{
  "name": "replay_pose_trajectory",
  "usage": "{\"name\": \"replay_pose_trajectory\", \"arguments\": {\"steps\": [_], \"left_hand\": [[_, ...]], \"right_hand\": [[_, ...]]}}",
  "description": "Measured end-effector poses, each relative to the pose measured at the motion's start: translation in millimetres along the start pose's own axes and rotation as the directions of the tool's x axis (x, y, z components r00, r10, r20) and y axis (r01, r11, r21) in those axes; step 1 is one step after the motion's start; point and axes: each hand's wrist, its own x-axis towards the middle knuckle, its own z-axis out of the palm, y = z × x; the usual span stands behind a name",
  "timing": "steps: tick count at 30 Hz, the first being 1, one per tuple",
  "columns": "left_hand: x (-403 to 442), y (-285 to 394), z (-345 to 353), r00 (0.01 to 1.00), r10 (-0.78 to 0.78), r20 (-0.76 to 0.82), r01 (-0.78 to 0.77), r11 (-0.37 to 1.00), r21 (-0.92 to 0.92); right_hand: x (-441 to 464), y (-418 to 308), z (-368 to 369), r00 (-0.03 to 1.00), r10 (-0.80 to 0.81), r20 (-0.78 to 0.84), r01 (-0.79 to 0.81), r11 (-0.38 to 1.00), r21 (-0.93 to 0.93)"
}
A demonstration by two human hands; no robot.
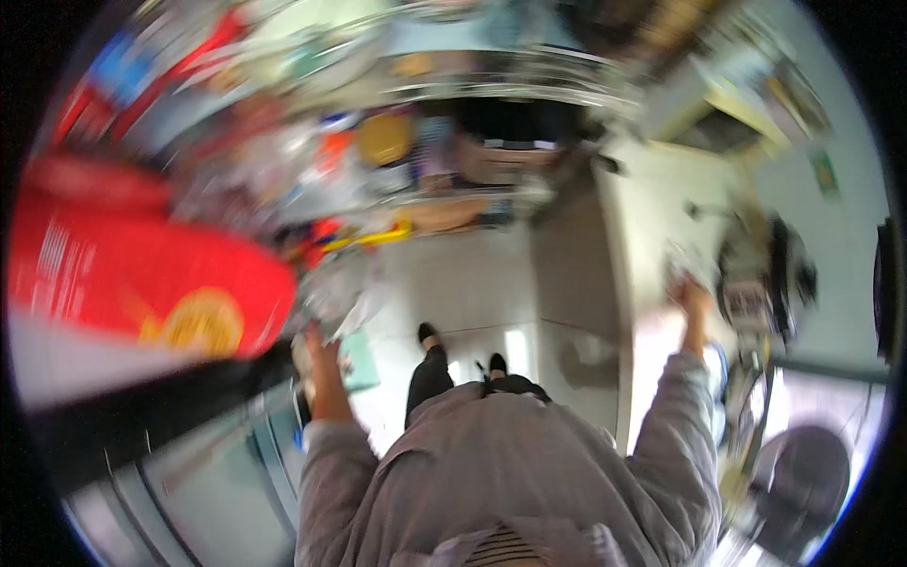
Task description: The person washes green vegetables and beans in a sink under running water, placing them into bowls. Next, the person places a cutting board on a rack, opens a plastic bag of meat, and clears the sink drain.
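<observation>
My left hand (pixel 326 369) hangs low on the left, below a large red package (pixel 151 255) with a yellow emblem and beside a clear plastic bag (pixel 335 283). Blur smears its fingers, and I cannot tell whether it touches either one. My right hand (pixel 694 295) is stretched forward over the pale counter (pixel 652 354) on the right. Its fingers look curled, with a small whitish, glassy blur (pixel 676 260) at their tips that I cannot make out.
Shelves (pixel 491 90) across the front hold jars, bags and a yellow-lidded container (pixel 385 140). A dark round pan-like object (pixel 789 274) is at the right. Grey-blue cabinet fronts (pixel 213 472) line the lower left. Tiled floor (pixel 472 283) lies around my feet.
</observation>
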Motion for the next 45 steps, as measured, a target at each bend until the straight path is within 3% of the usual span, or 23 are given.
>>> {"name": "replay_pose_trajectory", "arguments": {"steps": [1, 2, 3, 5, 7, 9, 10, 11, 13, 15, 16, 19, 21, 23, 25, 26, 27, 29, 30, 33, 36, 42, 45], "left_hand": [[27.9, 0.7, 2.3, 0.957, -0.29, 0.014, 0.281, 0.915, -0.291], [36.5, -3.8, -4.0, 0.943, -0.291, -0.16, 0.261, 0.948, -0.185], [33.4, -4.6, 17.1, 0.955, -0.275, -0.11, 0.269, 0.961, -0.065], [42.0, -24.5, 23.0, 0.9, -0.374, -0.226, 0.379, 0.925, -0.023], [36.1, -36.4, 46.2, 0.825, -0.502, -0.261, 0.488, 0.864, -0.122], [32.2, -57.0, 82.1, 0.819, -0.499, -0.282, 0.537, 0.841, 0.07], [26.6, -67.3, 97.5, 0.913, -0.406, -0.052, 0.405, 0.877, 0.259], [14.2, -79.2, 113.4, 0.928, -0.316, 0.195, 0.219, 0.891, 0.398], [-26.5, -71.7, 192.2, 0.885, -0.413, 0.216, 0.33, 0.883, 0.334], [-68.5, -76.4, 277.3, 0.888, -0.376, 0.266, 0.218, 0.852, 0.476], [-93.5, -78.7, 321.6, 0.864, -0.375, 0.336, 0.156, 0.834, 0.529], [-161.7, -94.9, 450.7, 0.727, -0.366, 0.581, -0.12, 0.765, 0.633], [-201.1, -110.8, 527.7, 0.591, -0.25, 0.767, -0.347, 0.779, 0.522], [-229.1, -129.3, 590.9, 0.438, -0.111, 0.892, -0.682, 0.605, 0.41], [-242.3, -156.8, 634.1, 0.4, -0.149, 0.904, -0.747, 0.519, 0.416], [-245.4, -169.7, 643.7, 0.356, -0.225, 0.907, -0.749, 0.511, 0.421], [-248.4, -183.0, 653.4, 0.31, -0.299, 0.902, -0.753, 0.503, 0.425], [-228.5, -194.6, 668.1, 0.151, -0.536, 0.83, -0.713, 0.523, 0.468], [-221.2, -196.0, 671.8, 0.096, -0.53, 0.842, -0.813, 0.447, 0.374], [-220.6, -172.1, 672.0, -0.072, -0.601, 0.796, -0.924, 0.342, 0.174], [-247.9, -135.1, 671.3, -0.011, -0.785, 0.619, -0.751, 0.416, 0.514], [-302.5, -110.8, 657.2, -0.214, -0.699, 0.682, -0.699, 0.598, 0.393], [-319.9, -111.2, 649.7, -0.479, -0.418, 0.772, -0.77, 0.623, -0.14]], "right_hand": [[11.0, 2.4, -8.3, 0.981, -0.012, -0.195, -0.071, 0.908, -0.413], [-31.3, -26.3, 12.2, 0.958, -0.079, -0.275, -0.072, 0.863, -0.5], [-3.3, 4.4, -3.7, 0.886, -0.224, -0.406, -0.031, 0.845, -0.534], [-30.6, -12.7, 19.3, 0.746, -0.447, -0.493, -0.028, 0.719, -0.695], [-28.3, -9.7, 16.4, 0.754, -0.409, -0.514, 0.128, 0.859, -0.495], [-28.9, -15.0, 13.2, 0.728, -0.483, -0.487, 0.304, 0.863, -0.403], [-24.5, -16.6, 10.1, 0.747, -0.484, -0.456, 0.385, 0.874, -0.298], [-20.3, -20.4, 5.0, 0.764, -0.492, -0.418, 0.46, 0.869, -0.183], [-18.4, -27.9, -4.4, 0.828, -0.448, -0.337, 0.486, 0.873, 0.034], [-39.1, -36.3, 0.7, 0.858, -0.421, -0.293, 0.498, 0.823, 0.275], [-44.0, -33.5, 0.6, 0.835, -0.465, -0.294, 0.54, 0.795, 0.276], [-69.5, -32.2, -4.9, 0.83, -0.48, -0.283, 0.55, 0.786, 0.282], [-76.2, -20.6, -13.3, 0.844, -0.483, -0.234, 0.536, 0.776, 0.332], [-77.1, -3.7, -16.2, 0.831, -0.509, -0.224, 0.556, 0.754, 0.349], [-94.2, -9.1, -15.2, 0.835, -0.482, -0.265, 0.549, 0.759, 0.349], [-110.7, -18.7, -22.8, 0.901, -0.391, -0.187, 0.433, 0.821, 0.371], [-124.1, -24.4, -28.0, 0.895, -0.417, -0.156, 0.445, 0.829, 0.338], [-136.6, -15.3, -30.5, 0.879, -0.433, -0.202, 0.466, 0.868, 0.169], [-142.4, -12.1, -31.1, 0.854, -0.472, -0.222, 0.507, 0.85, 0.142], [-168.3, 4.2, -44.2, 0.946, -0.321, -0.044, 0.312, 0.868, 0.387], [-197.2, 9.6, -49.8, 0.893, -0.374, -0.248, 0.436, 0.855, 0.279], [-260.0, -3.3, -50.3, 0.729, -0.355, -0.584, 0.621, 0.702, 0.349], [-289.6, 0.8, -44.8, 0.692, -0.239, -0.681, 0.643, 0.633, 0.431]]}}
